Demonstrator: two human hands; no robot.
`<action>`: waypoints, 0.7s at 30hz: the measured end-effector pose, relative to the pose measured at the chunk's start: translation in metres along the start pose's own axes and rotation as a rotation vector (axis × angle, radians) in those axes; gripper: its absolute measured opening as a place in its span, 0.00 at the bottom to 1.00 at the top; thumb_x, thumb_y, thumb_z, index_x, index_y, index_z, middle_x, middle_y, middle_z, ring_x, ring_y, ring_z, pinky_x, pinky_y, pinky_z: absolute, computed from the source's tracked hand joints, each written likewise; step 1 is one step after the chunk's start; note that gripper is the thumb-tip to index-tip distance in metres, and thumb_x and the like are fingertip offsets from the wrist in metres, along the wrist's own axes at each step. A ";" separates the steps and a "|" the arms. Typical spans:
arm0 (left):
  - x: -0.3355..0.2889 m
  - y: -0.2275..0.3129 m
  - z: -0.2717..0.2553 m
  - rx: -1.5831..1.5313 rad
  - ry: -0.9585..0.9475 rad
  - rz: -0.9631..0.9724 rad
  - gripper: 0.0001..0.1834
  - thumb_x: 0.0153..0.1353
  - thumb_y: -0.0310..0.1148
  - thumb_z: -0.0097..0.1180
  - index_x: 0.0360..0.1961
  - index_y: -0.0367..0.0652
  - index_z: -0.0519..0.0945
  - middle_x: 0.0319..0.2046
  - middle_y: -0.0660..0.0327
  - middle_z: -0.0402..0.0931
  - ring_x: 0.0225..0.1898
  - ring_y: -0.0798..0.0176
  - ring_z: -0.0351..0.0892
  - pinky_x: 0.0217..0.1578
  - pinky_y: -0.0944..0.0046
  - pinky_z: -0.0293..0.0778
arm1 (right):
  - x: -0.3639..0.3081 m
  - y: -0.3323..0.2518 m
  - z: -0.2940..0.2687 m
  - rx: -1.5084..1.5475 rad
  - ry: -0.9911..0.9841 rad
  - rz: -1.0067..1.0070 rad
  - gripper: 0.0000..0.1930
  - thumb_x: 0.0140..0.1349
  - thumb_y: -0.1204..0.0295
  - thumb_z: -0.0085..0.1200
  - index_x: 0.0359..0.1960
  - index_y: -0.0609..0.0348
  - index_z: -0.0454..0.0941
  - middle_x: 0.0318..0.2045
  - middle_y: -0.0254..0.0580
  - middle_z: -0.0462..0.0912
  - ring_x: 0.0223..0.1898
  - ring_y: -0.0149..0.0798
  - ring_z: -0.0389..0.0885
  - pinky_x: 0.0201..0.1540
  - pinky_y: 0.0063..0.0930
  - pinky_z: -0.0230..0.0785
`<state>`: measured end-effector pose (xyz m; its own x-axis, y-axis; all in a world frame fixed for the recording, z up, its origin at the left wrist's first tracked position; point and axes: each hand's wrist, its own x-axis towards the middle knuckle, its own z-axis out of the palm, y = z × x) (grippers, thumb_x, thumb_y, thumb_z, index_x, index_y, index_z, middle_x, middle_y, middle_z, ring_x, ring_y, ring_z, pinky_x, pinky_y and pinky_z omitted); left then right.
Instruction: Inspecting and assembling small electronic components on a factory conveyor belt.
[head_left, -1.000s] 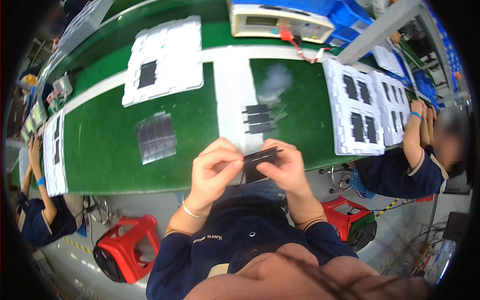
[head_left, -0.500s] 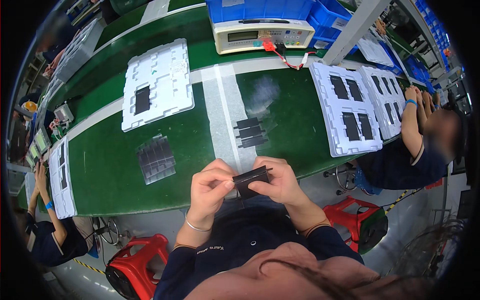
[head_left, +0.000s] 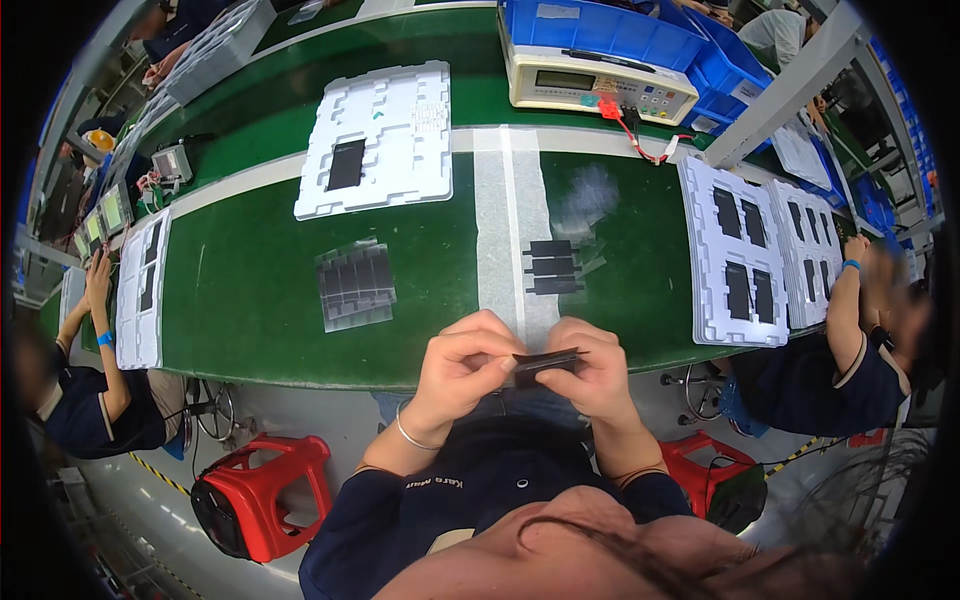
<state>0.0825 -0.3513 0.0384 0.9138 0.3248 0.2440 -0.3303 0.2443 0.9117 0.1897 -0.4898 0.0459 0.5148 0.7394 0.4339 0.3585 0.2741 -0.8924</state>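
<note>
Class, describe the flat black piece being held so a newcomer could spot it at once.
Start at the long green tabletop's near edge, mid-picture. There, the wearer's bare left hand and right hand hold the flat black piece. Unlike the three black strips lying beyond, it is off the table.

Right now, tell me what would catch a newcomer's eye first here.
Likely the flat black rectangular piece pinched between the bare left hand and right hand, just below picture centre. Then the bright red plastic stool on the grey floor at lower left, and the white moulded plastic tray on the green tabletop, upper left of centre.
</note>
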 end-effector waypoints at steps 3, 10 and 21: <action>0.002 0.006 0.004 0.008 0.045 0.127 0.04 0.50 0.18 0.54 0.28 0.34 0.80 0.28 0.60 0.71 0.26 0.72 0.70 0.25 0.77 0.65 | 0.000 0.000 -0.002 0.053 0.026 0.021 0.10 0.40 0.78 0.63 0.19 0.64 0.71 0.18 0.38 0.71 0.19 0.32 0.67 0.22 0.24 0.57; 0.008 0.011 0.003 -0.008 0.129 0.104 0.05 0.49 0.16 0.53 0.27 0.32 0.79 0.27 0.58 0.71 0.28 0.69 0.72 0.29 0.74 0.68 | 0.008 0.005 -0.001 0.080 0.040 0.040 0.10 0.43 0.76 0.62 0.22 0.66 0.73 0.19 0.38 0.72 0.21 0.32 0.68 0.23 0.23 0.59; 0.010 0.006 0.007 0.012 0.120 0.198 0.05 0.47 0.16 0.55 0.26 0.34 0.79 0.27 0.58 0.72 0.29 0.65 0.74 0.30 0.70 0.70 | 0.008 0.008 0.001 0.142 0.108 -0.072 0.08 0.43 0.78 0.62 0.23 0.65 0.74 0.22 0.38 0.73 0.24 0.32 0.69 0.25 0.22 0.59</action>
<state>0.0914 -0.3531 0.0484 0.7962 0.4721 0.3785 -0.4971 0.1538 0.8540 0.1953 -0.4812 0.0420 0.5753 0.6467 0.5008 0.2875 0.4134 -0.8640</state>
